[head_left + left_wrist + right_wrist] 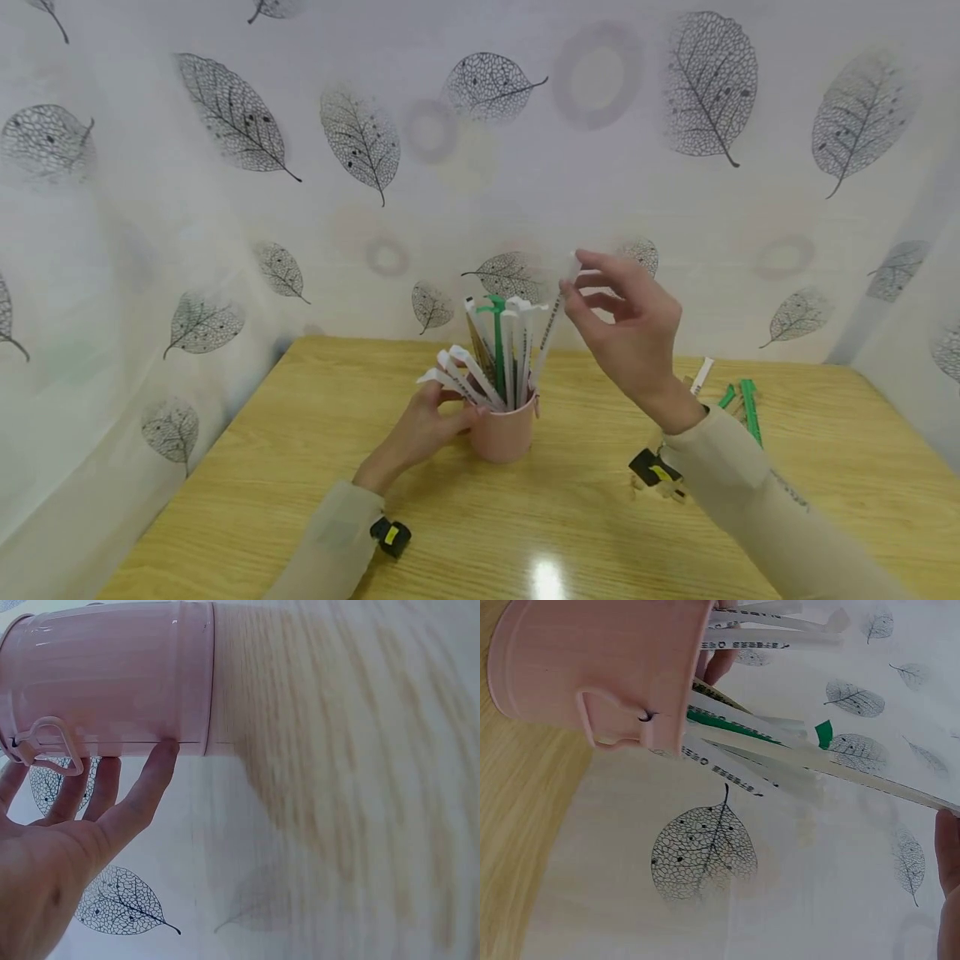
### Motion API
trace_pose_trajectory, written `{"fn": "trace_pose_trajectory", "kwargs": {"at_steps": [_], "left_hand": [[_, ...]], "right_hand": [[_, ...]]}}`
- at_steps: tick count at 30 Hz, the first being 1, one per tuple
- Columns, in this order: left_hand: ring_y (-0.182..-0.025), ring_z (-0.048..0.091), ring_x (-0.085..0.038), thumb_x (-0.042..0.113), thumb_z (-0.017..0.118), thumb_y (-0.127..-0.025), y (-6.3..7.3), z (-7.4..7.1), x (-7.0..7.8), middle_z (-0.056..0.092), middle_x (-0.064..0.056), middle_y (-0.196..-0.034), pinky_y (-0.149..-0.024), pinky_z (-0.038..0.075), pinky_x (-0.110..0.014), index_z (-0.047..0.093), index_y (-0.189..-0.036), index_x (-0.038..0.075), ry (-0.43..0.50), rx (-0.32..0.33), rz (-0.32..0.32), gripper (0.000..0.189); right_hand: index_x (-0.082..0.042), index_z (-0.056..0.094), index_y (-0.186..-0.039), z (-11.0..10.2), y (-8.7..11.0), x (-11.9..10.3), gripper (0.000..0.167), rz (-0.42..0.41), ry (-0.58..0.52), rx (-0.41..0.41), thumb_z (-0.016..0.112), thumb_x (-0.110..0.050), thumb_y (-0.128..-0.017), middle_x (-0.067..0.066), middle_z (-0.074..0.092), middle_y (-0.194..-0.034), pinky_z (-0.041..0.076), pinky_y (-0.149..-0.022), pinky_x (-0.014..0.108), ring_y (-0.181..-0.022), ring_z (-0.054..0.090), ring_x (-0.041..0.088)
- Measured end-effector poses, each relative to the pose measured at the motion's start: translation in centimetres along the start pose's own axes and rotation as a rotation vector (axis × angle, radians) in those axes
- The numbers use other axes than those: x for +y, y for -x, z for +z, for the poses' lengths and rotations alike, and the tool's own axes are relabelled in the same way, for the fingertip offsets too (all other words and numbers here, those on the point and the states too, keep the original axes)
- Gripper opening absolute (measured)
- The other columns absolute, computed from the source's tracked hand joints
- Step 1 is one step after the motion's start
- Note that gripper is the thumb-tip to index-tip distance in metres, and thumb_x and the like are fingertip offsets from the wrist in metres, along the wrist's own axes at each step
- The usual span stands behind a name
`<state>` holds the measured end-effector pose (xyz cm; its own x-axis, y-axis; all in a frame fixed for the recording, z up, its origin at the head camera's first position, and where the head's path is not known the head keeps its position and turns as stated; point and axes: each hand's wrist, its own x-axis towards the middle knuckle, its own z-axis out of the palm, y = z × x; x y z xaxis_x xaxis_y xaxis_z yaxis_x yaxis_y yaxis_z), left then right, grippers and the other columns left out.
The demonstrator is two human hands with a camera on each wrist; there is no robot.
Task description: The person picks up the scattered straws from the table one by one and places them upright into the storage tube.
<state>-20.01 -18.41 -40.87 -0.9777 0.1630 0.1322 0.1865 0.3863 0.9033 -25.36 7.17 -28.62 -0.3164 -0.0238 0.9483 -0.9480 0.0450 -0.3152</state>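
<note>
on a wooden desk (592,525) stands a pink bucket (501,439). the left hand (422,433) grips its left side; on the right hand (633,333), fingers pinch the top of a white strip (549,327) slanting down left into the bucket.

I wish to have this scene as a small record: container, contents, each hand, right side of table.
container: pink bucket, upright on wooden table
contents: white strips, green strip, brownish strip
left hand: touches the bucket's side
right hand: pinches the slanted white strip
right side of table: green pieces, white piece
</note>
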Motion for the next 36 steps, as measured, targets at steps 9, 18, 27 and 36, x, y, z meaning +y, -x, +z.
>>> {"fn": "trace_pose_trajectory", "kwargs": {"at_steps": [9, 18, 27, 36], "left_hand": [[-0.132, 0.056, -0.038, 0.023, 0.075, -0.093, 0.0, -0.1, 0.2, 0.049, -0.011, -0.151, -0.099, 0.059, -0.044, 0.045, -0.149, 0.018, 0.012, -0.009, 0.003, 0.064], [-0.132, 0.056, -0.038, 0.023, 0.075, -0.093, 0.1, -0.1, 0.2, 0.048, -0.011, -0.152, -0.098, 0.06, -0.043, 0.044, -0.149, 0.017, 0.021, -0.002, -0.009, 0.065], [-0.132, 0.055, -0.04, 0.02, 0.075, -0.093, -0.1, -0.1, 0.2, 0.048, -0.012, -0.152, -0.092, 0.062, -0.039, 0.044, -0.15, 0.017, 0.042, -0.008, 0.007, 0.064], [-0.131, 0.056, -0.041, 0.02, 0.075, -0.092, 0.0, -0.1, 0.4, 0.047, -0.013, -0.152, -0.091, 0.063, -0.039, 0.043, -0.15, 0.017, 0.048, -0.013, 0.008, 0.065]], "right_hand": [[0.01, 0.068, -0.117, 0.9, 2.6, 1.4, 0.04, 0.064, 0.004, -0.158, 0.073, 0.019, -0.079, 0.024, 0.072, -0.107, 0.063, -0.075, 0.021, -0.092, 0.073, 0.008], [0.007, 0.067, -0.117, 1.5, 5.3, 2.5, 0.037, 0.122, 0.049, -0.273, 0.074, 0.016, -0.082, 0.02, 0.073, -0.111, 0.063, -0.071, 0.021, -0.086, 0.075, 0.03], [0.008, 0.067, -0.116, 0.9, 6.2, 3.2, 0.035, 0.108, 0.086, -0.305, 0.073, 0.016, -0.082, 0.021, 0.073, -0.109, 0.063, -0.069, 0.021, -0.084, 0.076, 0.029], [0.0, 0.07, -0.126, -1.0, 6.1, 3.1, 0.042, 0.113, 0.122, -0.288, 0.071, 0.012, -0.085, 0.017, 0.076, -0.116, 0.062, -0.072, 0.018, -0.085, 0.078, 0.027]]}}
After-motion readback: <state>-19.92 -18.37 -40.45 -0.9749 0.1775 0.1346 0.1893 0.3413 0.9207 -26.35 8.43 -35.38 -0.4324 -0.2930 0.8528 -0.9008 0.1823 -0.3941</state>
